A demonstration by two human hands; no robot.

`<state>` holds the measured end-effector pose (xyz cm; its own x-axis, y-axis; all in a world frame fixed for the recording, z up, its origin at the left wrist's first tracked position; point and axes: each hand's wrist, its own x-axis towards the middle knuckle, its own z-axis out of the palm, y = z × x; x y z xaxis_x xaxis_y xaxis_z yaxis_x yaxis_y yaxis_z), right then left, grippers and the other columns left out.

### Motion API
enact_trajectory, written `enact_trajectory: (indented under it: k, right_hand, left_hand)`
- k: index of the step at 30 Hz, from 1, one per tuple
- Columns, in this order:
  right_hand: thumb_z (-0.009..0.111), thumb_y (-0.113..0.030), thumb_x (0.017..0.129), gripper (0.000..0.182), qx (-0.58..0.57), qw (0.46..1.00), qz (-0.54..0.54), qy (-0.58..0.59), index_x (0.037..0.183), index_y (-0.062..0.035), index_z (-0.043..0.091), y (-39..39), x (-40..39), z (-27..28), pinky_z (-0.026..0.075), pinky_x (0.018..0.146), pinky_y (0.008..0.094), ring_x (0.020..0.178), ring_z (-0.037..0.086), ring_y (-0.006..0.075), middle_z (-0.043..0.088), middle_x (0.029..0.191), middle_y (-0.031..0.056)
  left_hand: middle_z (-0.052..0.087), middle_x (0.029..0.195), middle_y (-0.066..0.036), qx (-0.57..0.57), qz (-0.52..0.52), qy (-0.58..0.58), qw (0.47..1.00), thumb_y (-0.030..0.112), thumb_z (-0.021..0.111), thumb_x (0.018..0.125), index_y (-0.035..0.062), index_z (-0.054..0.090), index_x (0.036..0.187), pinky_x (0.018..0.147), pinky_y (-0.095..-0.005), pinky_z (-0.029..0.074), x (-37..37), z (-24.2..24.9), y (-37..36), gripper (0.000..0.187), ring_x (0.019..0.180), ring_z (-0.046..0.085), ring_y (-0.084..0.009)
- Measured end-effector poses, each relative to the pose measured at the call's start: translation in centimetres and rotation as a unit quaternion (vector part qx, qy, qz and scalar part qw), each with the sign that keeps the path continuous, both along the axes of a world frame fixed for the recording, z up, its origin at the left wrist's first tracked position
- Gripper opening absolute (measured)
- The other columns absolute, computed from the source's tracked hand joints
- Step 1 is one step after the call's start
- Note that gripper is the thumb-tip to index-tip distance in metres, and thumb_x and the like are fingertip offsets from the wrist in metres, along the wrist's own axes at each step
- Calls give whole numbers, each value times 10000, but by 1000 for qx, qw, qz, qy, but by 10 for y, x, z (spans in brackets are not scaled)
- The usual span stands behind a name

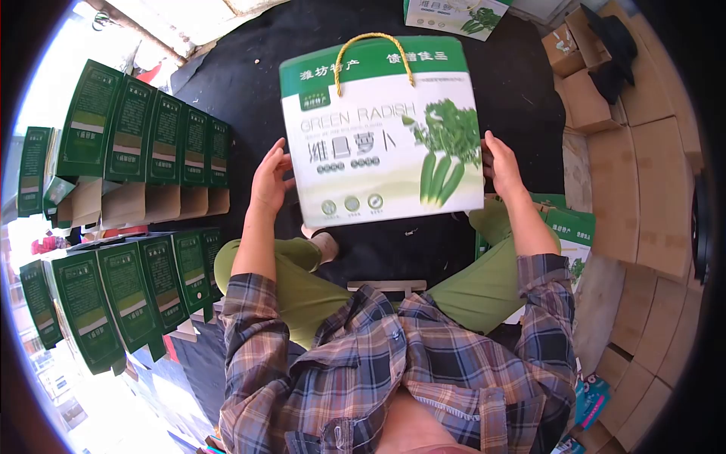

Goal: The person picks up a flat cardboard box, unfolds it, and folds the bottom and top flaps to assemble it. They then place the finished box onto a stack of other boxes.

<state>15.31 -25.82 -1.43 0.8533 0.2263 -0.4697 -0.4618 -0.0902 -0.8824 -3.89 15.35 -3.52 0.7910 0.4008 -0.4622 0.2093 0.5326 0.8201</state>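
Observation:
A white and green radish gift box (378, 136) is upright in front of me, its printed front facing me. A twisted yellow rope handle (374, 38) loops up over its top. My left hand (270, 180) presses against the box's left side, and some of its fingers are hidden along that edge. On the opposite side, my right hand (503, 168) grips the right edge with the thumb up, fingers partly tucked behind the box. The box is held between both palms, over the dark floor covering.
Rows of open dark green cartons (98, 295) stand at the left. Brown cardboard boxes (628, 189) are stacked along the right, with a black hat (611, 41) on top. Similar gift boxes are at the far top (454, 17) and beside my right knee (569, 227).

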Motion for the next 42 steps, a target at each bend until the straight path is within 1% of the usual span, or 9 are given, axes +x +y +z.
enact_trajectory:
  k: [7, 16, 23, 25, 27, 31, 35, 36, 42]
  right_hand:
    - [559, -343, 901, 391, -109, 986, 117, 37, 1206, -99, 560, -2, -12, -19, 508, 784, 398, 937, 597, 179, 620, 1054, 43]
    - [552, -248, 895, 382, -196, 954, 217, 61, 1212, -35, 564, -11, -16, -55, 518, 642, 311, 815, 592, 137, 626, 992, 66]
    - [586, -154, 862, 437, -205, 965, 164, -27, 1280, -41, 524, -6, -7, -59, 502, 630, 301, 828, 608, 161, 632, 1054, 72]
    - [603, -94, 841, 426, -187, 968, 159, -56, 1256, -23, 542, -8, 0, -67, 494, 627, 283, 812, 605, 146, 634, 1045, 74]
    - [599, -66, 835, 396, -151, 967, 151, -135, 1228, -25, 567, -2, 0, -57, 491, 655, 267, 810, 604, 133, 636, 1050, 80]
    - [530, -78, 904, 329, -121, 984, 115, -64, 1226, -42, 583, 7, -1, -38, 507, 744, 277, 920, 589, 140, 618, 1099, 61]
    - [511, -281, 960, 401, -90, 982, 164, -23, 1299, -66, 524, 10, -3, -30, 476, 863, 350, 1069, 557, 180, 546, 1286, 73]
    - [488, -384, 961, 494, -105, 972, 207, -26, 1345, -74, 472, 10, -1, -30, 415, 956, 407, 1165, 517, 208, 493, 1360, 67]
    - [499, -478, 935, 624, -117, 968, 221, 12, 1391, -65, 400, 16, -6, -11, 378, 999, 423, 1232, 474, 226, 469, 1382, 64]
  left_hand:
    - [591, 1135, -61, 22, -44, 112, 993, 406, 504, 900, 113, 581, 1159, 888, -521, 436, -4, -31, -12, 398, 1090, 524, -235]
    - [642, 964, -32, 117, -109, 195, 968, 379, 520, 922, 71, 614, 1177, 726, -327, 489, -3, -46, -17, 410, 822, 602, -147]
    - [562, 877, -26, 246, -97, 76, 961, 81, 693, 795, 70, 569, 1267, 658, -237, 481, 10, -57, -9, 488, 664, 515, -104]
    - [533, 963, -46, 369, -114, 74, 919, 66, 693, 773, 86, 581, 1259, 685, -227, 489, 11, -63, -3, 499, 691, 523, -101]
    - [505, 1001, -59, 350, -124, 84, 925, 75, 707, 757, 95, 586, 1257, 717, -254, 497, 11, -50, -7, 515, 754, 542, -109]
    - [537, 1068, -88, 276, -182, 78, 941, 140, 710, 775, 56, 554, 1278, 781, -287, 494, 12, -38, -8, 532, 892, 566, -138]
    - [493, 1314, -169, 196, -249, 102, 943, 306, 714, 800, 9, 445, 1356, 940, -345, 436, 14, -11, -11, 685, 1137, 530, -229]
    - [422, 1389, -218, 210, -290, 121, 926, 403, 723, 779, -3, 380, 1392, 1045, -383, 341, 14, 11, -15, 812, 1256, 444, -280]
    - [457, 1381, -165, 298, -369, 82, 877, 318, 765, 749, 0, 366, 1399, 1057, -363, 338, 14, -4, -7, 827, 1267, 436, -244]
